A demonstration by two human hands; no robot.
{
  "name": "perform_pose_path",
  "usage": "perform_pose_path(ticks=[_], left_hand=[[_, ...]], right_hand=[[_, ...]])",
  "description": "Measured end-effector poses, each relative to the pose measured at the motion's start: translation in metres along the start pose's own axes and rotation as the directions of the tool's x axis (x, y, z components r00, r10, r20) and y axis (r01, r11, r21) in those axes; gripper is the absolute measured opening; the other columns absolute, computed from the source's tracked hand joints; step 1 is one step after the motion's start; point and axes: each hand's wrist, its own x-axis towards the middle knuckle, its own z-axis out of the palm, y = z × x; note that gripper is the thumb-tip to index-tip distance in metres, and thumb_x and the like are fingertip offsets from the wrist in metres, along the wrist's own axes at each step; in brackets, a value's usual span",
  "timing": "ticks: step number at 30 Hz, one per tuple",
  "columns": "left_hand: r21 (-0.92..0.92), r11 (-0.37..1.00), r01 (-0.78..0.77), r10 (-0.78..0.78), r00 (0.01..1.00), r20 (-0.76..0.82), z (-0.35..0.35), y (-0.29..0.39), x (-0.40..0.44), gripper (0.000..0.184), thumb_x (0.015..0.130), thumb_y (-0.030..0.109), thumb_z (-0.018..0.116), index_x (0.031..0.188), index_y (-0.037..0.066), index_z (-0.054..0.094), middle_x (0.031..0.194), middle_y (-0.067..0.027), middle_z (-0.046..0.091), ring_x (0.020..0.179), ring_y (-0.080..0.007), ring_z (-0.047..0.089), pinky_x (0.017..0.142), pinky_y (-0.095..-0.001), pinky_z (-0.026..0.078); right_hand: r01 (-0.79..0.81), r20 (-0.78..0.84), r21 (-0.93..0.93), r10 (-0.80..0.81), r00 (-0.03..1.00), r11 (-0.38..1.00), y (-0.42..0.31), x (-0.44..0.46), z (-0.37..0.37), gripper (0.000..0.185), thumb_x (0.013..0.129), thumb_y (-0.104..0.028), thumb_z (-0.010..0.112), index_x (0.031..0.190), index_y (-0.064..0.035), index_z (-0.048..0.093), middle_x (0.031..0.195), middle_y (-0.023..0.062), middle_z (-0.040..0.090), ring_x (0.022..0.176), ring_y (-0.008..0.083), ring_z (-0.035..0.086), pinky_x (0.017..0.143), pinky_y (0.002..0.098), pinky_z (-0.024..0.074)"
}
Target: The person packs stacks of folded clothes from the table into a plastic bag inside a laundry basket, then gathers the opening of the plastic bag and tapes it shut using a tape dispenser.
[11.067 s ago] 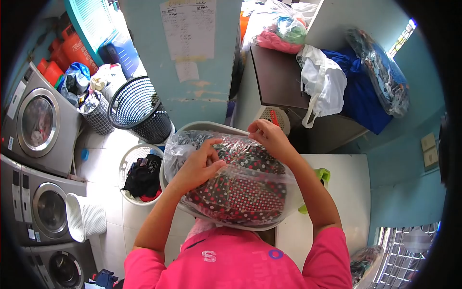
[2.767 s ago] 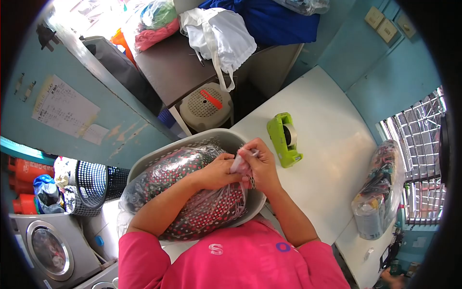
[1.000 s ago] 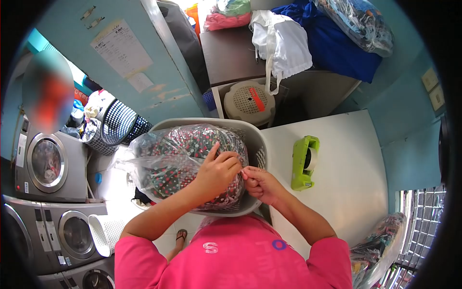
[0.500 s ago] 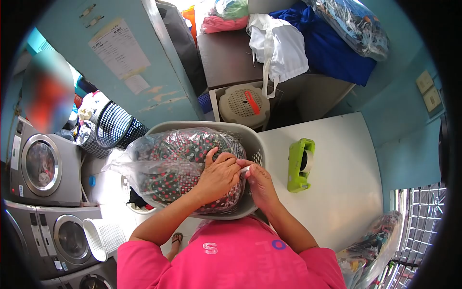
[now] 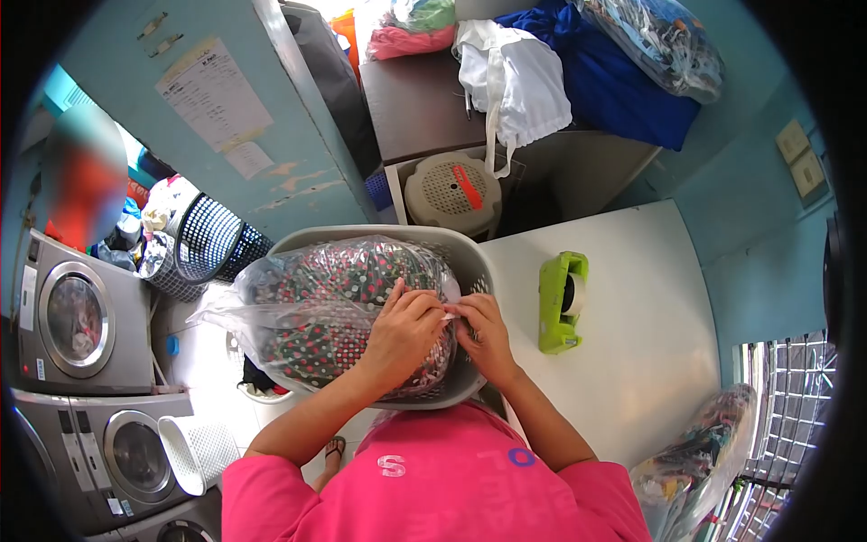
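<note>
A clear plastic bag [image 5: 348, 312] stuffed with dark polka-dot fabric lies in a grey laundry basket [image 5: 366, 231]. My left hand [image 5: 402, 327] rests on the right part of the bag, its fingertips closed on the plastic near the other hand. Beside it, my right hand [image 5: 486, 332] pinches a small white strip [image 5: 450, 317] against the bag's right end. Whether the strip is tape or paper cannot be made out. To the right, a green tape dispenser [image 5: 551, 316] with a roll of tape stands on the white table.
The white table [image 5: 641, 289] extends right of the basket. Ahead, a brown counter [image 5: 406, 108] carries white cloth [image 5: 524, 90] and bagged laundry. Washing machines [image 5: 86, 316], a white basket [image 5: 197, 452] and a person [image 5: 83, 181] are at left. Another filled bag [image 5: 700, 461] sits lower right.
My right hand has turned inward, with its fingers now bent over the bag's end and less of the white strip showing. My left hand stays on the bag. The view has shifted slightly.
</note>
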Motion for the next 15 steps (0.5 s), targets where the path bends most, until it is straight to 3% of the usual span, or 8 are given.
perform_pose_path(ticks=[7, 9, 10, 12, 13, 15], left_hand=[[0.065, 0.996, -0.055, 0.054, 0.998, 0.012, -0.008, 0.005, 0.001, 0.011, 0.072, 0.008, 0.060, 0.082, 0.007, 0.059, 0.090, -0.0031, 0.054, 0.101, -0.0202, 0.052, 0.099, -0.0472, 0.030], [0.187, 0.978, -0.093, 0.095, 0.995, 0.000, -0.012, 0.008, 0.003, 0.010, 0.072, 0.008, 0.059, 0.083, 0.008, 0.060, 0.089, -0.0015, 0.054, 0.103, -0.0193, 0.051, 0.099, -0.0498, 0.027], [0.187, 0.978, -0.094, 0.095, 0.995, 0.001, -0.011, 0.007, 0.003, 0.010, 0.072, 0.008, 0.059, 0.083, 0.008, 0.060, 0.089, -0.0015, 0.054, 0.103, -0.0193, 0.051, 0.099, -0.0498, 0.027], [0.093, 0.995, -0.027, 0.022, 0.998, 0.052, -0.007, 0.001, 0.003, 0.010, 0.074, 0.009, 0.058, 0.083, 0.009, 0.061, 0.091, 0.0002, 0.056, 0.106, -0.0174, 0.049, 0.100, -0.0503, 0.021], [0.094, 0.995, -0.029, 0.024, 0.998, 0.052, -0.005, -0.001, 0.003, 0.010, 0.074, 0.009, 0.058, 0.083, 0.009, 0.061, 0.091, 0.0002, 0.056, 0.106, -0.0174, 0.049, 0.100, -0.0503, 0.021], [-0.074, 0.996, 0.048, -0.046, 0.999, 0.027, -0.003, -0.006, 0.003, 0.010, 0.076, 0.014, 0.057, 0.084, 0.011, 0.063, 0.089, 0.0004, 0.057, 0.103, -0.0156, 0.050, 0.101, -0.0498, 0.018]], right_hand=[[-0.107, 0.173, 0.023, 0.101, 0.980, 0.994, -0.001, -0.015, -0.012, 0.008, 0.079, -0.010, 0.056, 0.080, -0.0023, 0.054, 0.085, 0.0083, 0.050, 0.087, 0.0255, 0.046, 0.078, 0.0371, 0.0373], [-0.393, 0.281, 0.366, 0.303, 0.911, 0.843, -0.006, -0.017, -0.017, 0.014, 0.084, -0.016, 0.053, 0.076, -0.0036, 0.053, 0.089, 0.0060, 0.054, 0.090, 0.0202, 0.046, 0.080, 0.0330, 0.0361], [-0.393, 0.280, 0.367, 0.303, 0.911, 0.843, -0.009, -0.015, -0.016, 0.014, 0.084, -0.016, 0.053, 0.076, -0.0036, 0.053, 0.089, 0.0060, 0.054, 0.090, 0.0202, 0.046, 0.080, 0.0330, 0.0361], [-0.457, 0.255, 0.712, 0.409, 0.876, 0.534, -0.016, -0.007, -0.013, 0.019, 0.087, -0.019, 0.050, 0.078, -0.0038, 0.058, 0.099, 0.0047, 0.056, 0.096, 0.0151, 0.045, 0.083, 0.0292, 0.0354], [-0.454, 0.253, 0.713, 0.409, 0.877, 0.534, -0.022, -0.001, -0.011, 0.019, 0.087, -0.019, 0.050, 0.078, -0.0038, 0.058, 0.099, 0.0047, 0.056, 0.096, 0.0151, 0.045, 0.083, 0.0292, 0.0354], [-0.451, 0.357, 0.883, 0.441, 0.824, 0.128, -0.031, 0.010, -0.008, 0.021, 0.088, -0.019, 0.049, 0.085, -0.0026, 0.062, 0.107, 0.0056, 0.055, 0.100, 0.0134, 0.045, 0.088, 0.0271, 0.0340]])
